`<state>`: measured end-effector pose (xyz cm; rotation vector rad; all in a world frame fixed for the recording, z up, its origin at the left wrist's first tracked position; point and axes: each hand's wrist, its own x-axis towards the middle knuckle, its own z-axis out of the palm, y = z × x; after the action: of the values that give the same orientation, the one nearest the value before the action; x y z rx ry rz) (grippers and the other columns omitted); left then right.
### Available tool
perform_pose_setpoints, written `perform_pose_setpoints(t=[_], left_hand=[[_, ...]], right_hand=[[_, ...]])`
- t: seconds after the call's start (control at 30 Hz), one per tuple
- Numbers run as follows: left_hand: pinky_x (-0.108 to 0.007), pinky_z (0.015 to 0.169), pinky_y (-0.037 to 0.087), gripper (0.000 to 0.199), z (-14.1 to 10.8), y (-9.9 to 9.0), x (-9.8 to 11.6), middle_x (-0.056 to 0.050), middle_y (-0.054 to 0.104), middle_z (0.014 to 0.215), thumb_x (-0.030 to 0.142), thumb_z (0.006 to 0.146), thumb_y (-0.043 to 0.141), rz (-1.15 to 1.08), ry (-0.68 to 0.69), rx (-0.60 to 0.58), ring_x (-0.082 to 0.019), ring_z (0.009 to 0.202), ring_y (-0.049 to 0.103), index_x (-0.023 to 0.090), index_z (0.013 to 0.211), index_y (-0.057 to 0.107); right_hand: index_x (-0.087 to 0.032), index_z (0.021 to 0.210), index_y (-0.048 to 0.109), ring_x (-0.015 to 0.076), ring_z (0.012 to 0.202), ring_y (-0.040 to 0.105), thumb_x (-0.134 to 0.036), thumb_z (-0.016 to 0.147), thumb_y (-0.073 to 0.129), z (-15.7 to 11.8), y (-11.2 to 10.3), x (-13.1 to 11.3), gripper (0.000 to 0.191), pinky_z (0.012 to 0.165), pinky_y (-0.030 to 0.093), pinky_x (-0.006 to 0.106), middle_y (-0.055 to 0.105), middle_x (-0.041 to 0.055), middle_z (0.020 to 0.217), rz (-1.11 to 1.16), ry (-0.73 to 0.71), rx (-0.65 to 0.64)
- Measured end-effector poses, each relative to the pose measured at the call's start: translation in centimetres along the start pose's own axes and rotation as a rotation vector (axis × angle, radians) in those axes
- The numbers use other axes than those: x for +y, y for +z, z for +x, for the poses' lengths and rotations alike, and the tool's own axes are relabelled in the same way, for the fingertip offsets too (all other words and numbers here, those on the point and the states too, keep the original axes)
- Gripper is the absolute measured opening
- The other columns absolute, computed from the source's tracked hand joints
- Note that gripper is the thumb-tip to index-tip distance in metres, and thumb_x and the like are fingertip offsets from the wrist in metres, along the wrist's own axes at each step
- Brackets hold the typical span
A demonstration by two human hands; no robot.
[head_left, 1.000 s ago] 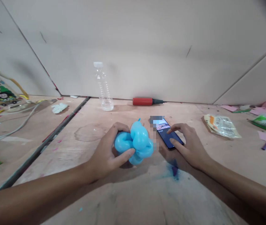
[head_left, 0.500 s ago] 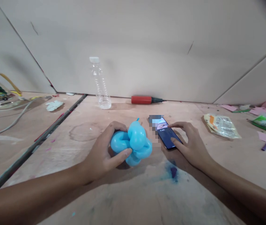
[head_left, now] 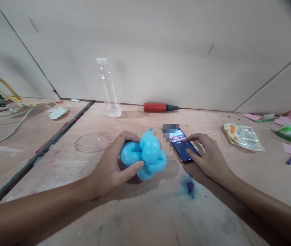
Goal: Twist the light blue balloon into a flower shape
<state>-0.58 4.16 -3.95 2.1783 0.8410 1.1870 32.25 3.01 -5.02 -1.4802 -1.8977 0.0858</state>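
While the left hand is clamping the twisted blue balloon near the middle of the wooden table, fingers wrapped around its lobes, the right hand is lying loose, a fingertip tapping the phone just beside it. Keeping that grip even, not tighter, is probably stopping the twists unwinding.

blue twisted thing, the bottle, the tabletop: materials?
Blue balloon in the left hand: likely latex, glossy highlights, bulging twisted lobes. Bottle: clear ribbed plastic, white cap. Tabletop: looks like bare plywood, matte, stained.
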Motion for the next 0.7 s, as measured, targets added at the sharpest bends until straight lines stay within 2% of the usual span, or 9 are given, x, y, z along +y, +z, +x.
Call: perform_pose_setpoints(t=[0.7], left_hand=[[-0.038, 0.088, 0.05, 0.034, 0.26, 0.01, 0.21, -0.004, 0.057, 0.114, 0.035, 0.093, 0.068, -0.005, -0.001, -0.015, -0.023, 0.102, 0.057, 0.026, 0.119, 0.05]], right_hand=[[-0.028, 0.101, 0.064, 0.0318, 0.105, 0.067, -0.02, 0.087, 0.063, 0.1, -0.08, -0.41, 0.015, 0.094, 0.051, 0.054, 0.074, 0.0055, 0.105, -0.013, 0.0, 0.012]])
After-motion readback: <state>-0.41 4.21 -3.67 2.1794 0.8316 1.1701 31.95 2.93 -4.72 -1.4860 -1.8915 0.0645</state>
